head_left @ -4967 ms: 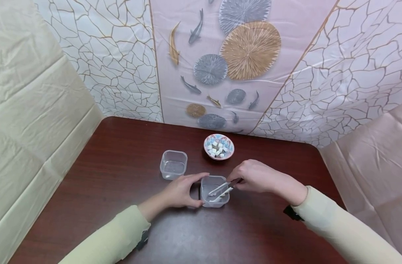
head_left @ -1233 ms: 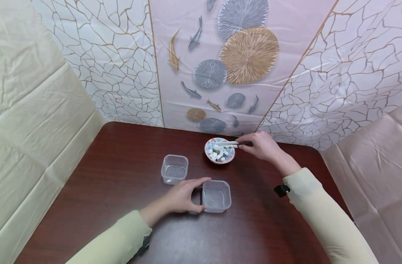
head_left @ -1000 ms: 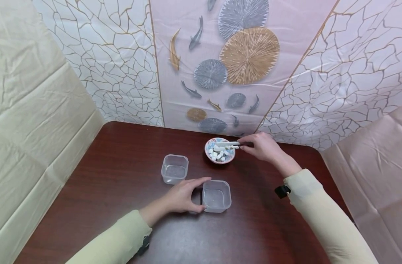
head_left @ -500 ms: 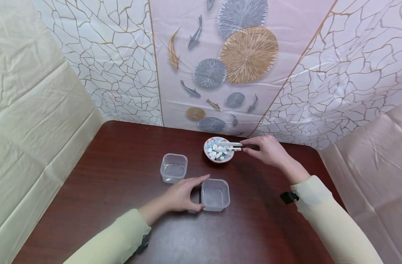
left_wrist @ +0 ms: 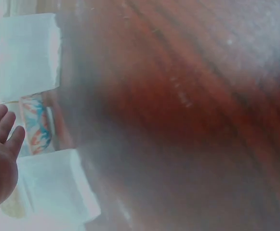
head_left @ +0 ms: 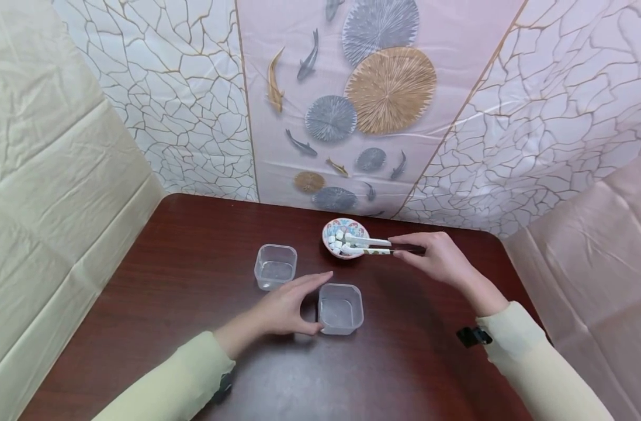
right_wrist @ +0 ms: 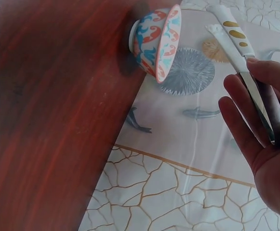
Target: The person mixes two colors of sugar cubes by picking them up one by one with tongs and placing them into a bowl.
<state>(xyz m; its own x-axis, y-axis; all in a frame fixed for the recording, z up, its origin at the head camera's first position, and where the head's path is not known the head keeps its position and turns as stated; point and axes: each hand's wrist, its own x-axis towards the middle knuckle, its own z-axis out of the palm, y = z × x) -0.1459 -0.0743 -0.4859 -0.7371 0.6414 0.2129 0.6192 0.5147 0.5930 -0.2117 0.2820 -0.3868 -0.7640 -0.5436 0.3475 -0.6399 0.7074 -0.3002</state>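
Note:
My left hand (head_left: 280, 307) lies at the left side of the clear plastic container (head_left: 341, 310), fingertips and thumb tip right at its two left corners. In the left wrist view its fingers look straight. My right hand (head_left: 438, 257) grips a pair of tongs (head_left: 375, 241) with white ends and a metal handle. One white end bears brown spots (right_wrist: 237, 33). The tong tips overlap the patterned bowl (head_left: 346, 223) in the head view, their arms apart. White cubes (head_left: 335, 241) lie in the bowl. Some of them are hidden behind the tongs.
A second clear plastic container (head_left: 276, 266) stands left of the bowl, just beyond my left hand. The dark red wooden table (head_left: 194, 275) ends at a patterned cloth backdrop (head_left: 294, 88). Cloth walls stand on both sides.
Five seconds ago the tongs reached into the container by my left hand; they have since moved to the bowl. Lately my right hand has shifted right and nearer. The left hand keeps its place.

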